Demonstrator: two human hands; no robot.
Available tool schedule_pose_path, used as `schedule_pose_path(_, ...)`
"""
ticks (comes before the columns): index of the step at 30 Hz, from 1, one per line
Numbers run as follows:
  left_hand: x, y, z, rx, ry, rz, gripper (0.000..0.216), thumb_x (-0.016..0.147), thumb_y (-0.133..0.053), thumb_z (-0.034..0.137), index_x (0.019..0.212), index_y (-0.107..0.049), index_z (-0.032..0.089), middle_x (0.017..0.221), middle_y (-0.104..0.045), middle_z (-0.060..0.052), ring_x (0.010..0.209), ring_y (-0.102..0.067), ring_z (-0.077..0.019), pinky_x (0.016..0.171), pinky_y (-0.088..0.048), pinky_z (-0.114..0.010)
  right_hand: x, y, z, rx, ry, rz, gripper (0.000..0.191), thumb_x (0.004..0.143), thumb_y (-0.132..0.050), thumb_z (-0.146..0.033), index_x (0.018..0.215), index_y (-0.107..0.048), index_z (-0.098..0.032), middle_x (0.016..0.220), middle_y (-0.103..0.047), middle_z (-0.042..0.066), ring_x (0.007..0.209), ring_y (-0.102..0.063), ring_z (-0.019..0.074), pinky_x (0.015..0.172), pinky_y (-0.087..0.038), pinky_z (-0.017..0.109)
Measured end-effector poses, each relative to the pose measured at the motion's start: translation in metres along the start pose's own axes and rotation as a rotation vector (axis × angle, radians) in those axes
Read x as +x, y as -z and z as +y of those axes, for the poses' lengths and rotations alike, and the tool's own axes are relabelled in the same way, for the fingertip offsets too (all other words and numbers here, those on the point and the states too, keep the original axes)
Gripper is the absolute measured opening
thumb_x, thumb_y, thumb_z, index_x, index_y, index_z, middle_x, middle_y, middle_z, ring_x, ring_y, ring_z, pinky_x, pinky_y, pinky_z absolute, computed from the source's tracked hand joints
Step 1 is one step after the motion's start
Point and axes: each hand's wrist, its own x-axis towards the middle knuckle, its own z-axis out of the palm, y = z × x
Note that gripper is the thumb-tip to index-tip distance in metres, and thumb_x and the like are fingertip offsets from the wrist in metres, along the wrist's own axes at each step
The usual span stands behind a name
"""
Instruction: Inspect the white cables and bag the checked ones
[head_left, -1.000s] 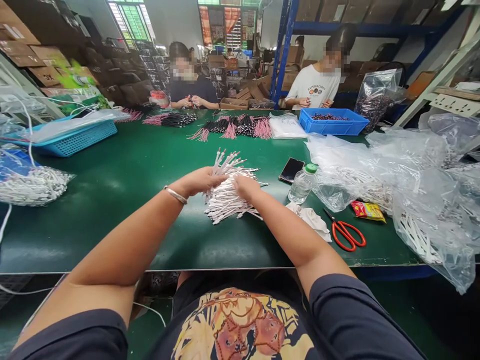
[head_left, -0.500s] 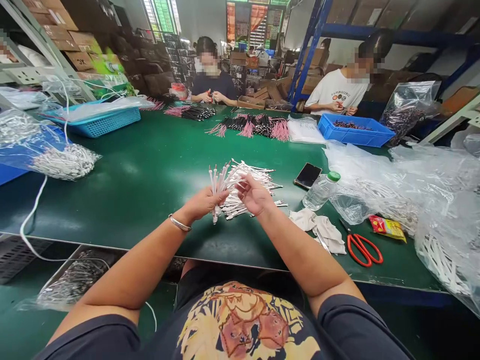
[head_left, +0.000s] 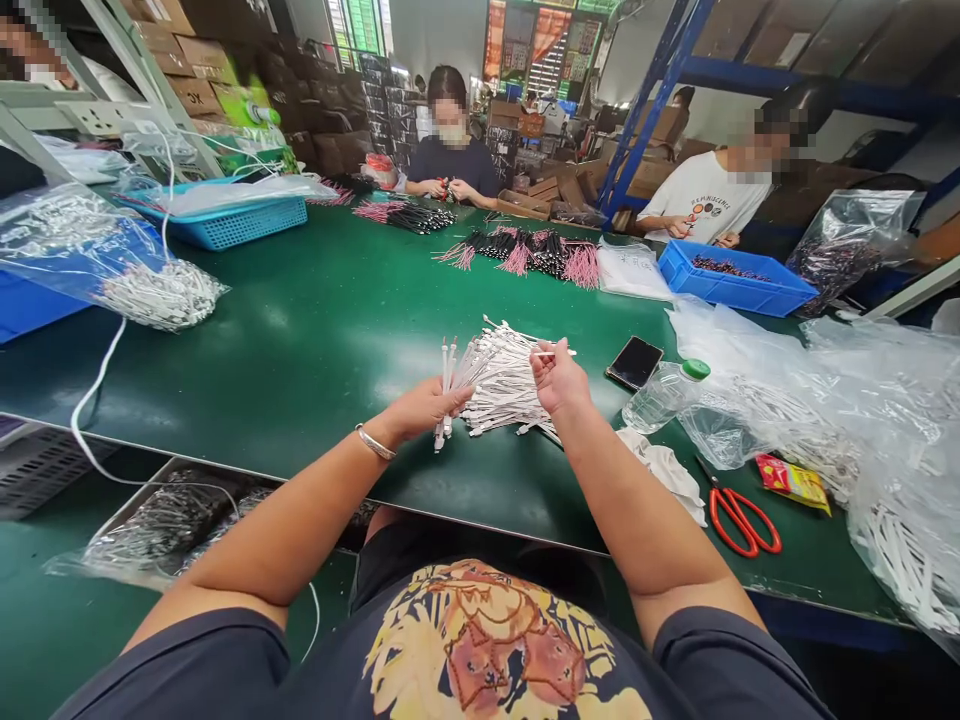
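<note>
A loose pile of white cable pieces (head_left: 504,388) lies on the green table mat (head_left: 300,290), right in front of me. My left hand (head_left: 427,410) is shut around a small bunch of white cable pieces (head_left: 446,392) at the pile's left side, with their ends sticking up and down. My right hand (head_left: 559,378) is raised over the pile's right side, its fingertips pinching a thin white cable piece (head_left: 555,352). A silver bangle (head_left: 374,442) sits on my left wrist.
Near my right arm lie a phone (head_left: 634,362), a water bottle (head_left: 664,396), a white cloth (head_left: 664,472) and red-handled scissors (head_left: 742,522). Plastic bags (head_left: 795,400) lie to the right. Two co-workers (head_left: 450,150) (head_left: 712,190) sit across the table by pink-and-black wire bundles (head_left: 525,255).
My left hand has gathered the white pieces into a tighter bunch. My right hand has risen and moved away from it, now pinching a thin piece. The whole view has turned slightly.
</note>
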Motion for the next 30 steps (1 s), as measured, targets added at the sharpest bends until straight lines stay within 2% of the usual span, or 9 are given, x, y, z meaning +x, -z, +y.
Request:
schedule_pose_path(3,-0.003,0.003,-0.002,-0.019,0.001,0.019,0.04,0.076,-0.058,0.053,0.064,-0.047,0.016,0.055,-0.041,0.003,0.05,-0.034,-0.0083,0.049,-0.025,-0.024,0.007,0.003,-0.012,-0.038,0.064,0.032,0.04,0.095,-0.032,-0.047,0.091,-0.057,-0.016,0.071,-0.058,0.0,0.06,-0.062,0.0029,0.055,-0.052,0.006)
schedule_pose_path(6,-0.006,0.007,-0.006,-0.03,-0.001,0.04,0.04,0.076,-0.057,0.053,0.065,-0.047,0.016,0.054,-0.039,0.004,0.05,-0.034,-0.0084,0.05,-0.026,-0.024,0.015,0.012,-0.02,-0.143,0.023,0.036,0.042,0.097,-0.025,-0.047,0.092,-0.052,-0.015,0.074,-0.059,0.002,0.065,-0.065,0.0055,0.054,-0.054,0.009)
schedule_pose_path(12,-0.012,0.015,-0.007,-0.025,-0.034,0.062,0.038,0.079,-0.056,0.051,0.066,-0.046,0.016,0.058,-0.041,0.003,0.054,-0.037,-0.0091,0.054,-0.029,-0.025,0.012,0.035,-0.027,-0.531,-0.072,-0.038,0.019,0.095,-0.043,-0.031,0.089,-0.051,-0.015,0.073,-0.061,0.003,0.07,-0.068,0.0101,0.053,-0.055,0.014)
schedule_pose_path(17,-0.013,0.018,-0.005,-0.01,-0.067,0.073,0.038,0.08,-0.055,0.05,0.066,-0.047,0.016,0.058,-0.043,0.002,0.054,-0.037,-0.0089,0.052,-0.028,-0.025,0.01,0.052,-0.055,-0.977,-0.063,-0.093,0.026,0.081,-0.062,-0.035,0.072,-0.06,-0.011,0.059,-0.064,0.007,0.048,-0.062,0.0137,0.039,-0.044,0.019)
schedule_pose_path(20,-0.013,0.018,-0.004,-0.002,-0.087,0.088,0.039,0.08,-0.055,0.05,0.064,-0.048,0.015,0.057,-0.044,0.002,0.053,-0.037,-0.009,0.052,-0.028,-0.024,0.003,0.051,-0.06,-1.167,0.021,-0.131,0.029,0.078,-0.065,-0.035,0.061,-0.061,-0.011,0.05,-0.061,0.006,0.039,-0.055,0.011,0.038,-0.037,0.019)
schedule_pose_path(23,-0.014,0.016,-0.003,0.002,-0.105,0.105,0.039,0.08,-0.055,0.049,0.063,-0.048,0.015,0.056,-0.044,0.002,0.053,-0.039,-0.0091,0.051,-0.03,-0.024,-0.018,0.033,-0.042,-1.211,0.121,-0.247,0.031,0.079,-0.061,-0.042,0.071,-0.065,-0.012,0.068,-0.068,0.007,0.051,-0.06,0.0115,0.045,-0.041,0.019)
schedule_pose_path(25,-0.015,0.013,0.0,0.007,-0.119,0.117,0.037,0.08,-0.055,0.047,0.063,-0.049,0.016,0.056,-0.045,0.002,0.052,-0.039,-0.0089,0.05,-0.031,-0.023,-0.038,0.011,-0.019,-1.176,0.165,-0.365,0.03,0.078,-0.062,-0.044,0.09,-0.068,-0.017,0.09,-0.07,0.007,0.074,-0.065,0.0148,0.059,-0.048,0.021)
schedule_pose_path(28,-0.019,0.007,0.006,0.017,-0.143,0.112,0.026,0.078,-0.059,0.039,0.068,-0.055,0.016,0.057,-0.048,0.002,0.052,-0.041,-0.0094,0.05,-0.033,-0.023,-0.064,-0.023,0.013,-0.961,0.284,-0.685,0.06,0.061,-0.078,-0.034,0.117,-0.059,-0.024,0.117,-0.063,0.005,0.11,-0.056,0.02,0.089,-0.046,0.03)
schedule_pose_path(30,-0.024,0.004,0.009,0.022,-0.146,0.089,0.016,0.076,-0.062,0.032,0.071,-0.059,0.017,0.059,-0.051,0.001,0.053,-0.044,-0.0108,0.051,-0.035,-0.023,-0.073,-0.042,0.027,-0.791,0.195,-0.871,0.068,0.061,-0.078,-0.031,0.125,-0.054,-0.025,0.111,-0.066,0.003,0.103,-0.06,0.0195,0.09,-0.046,0.033)
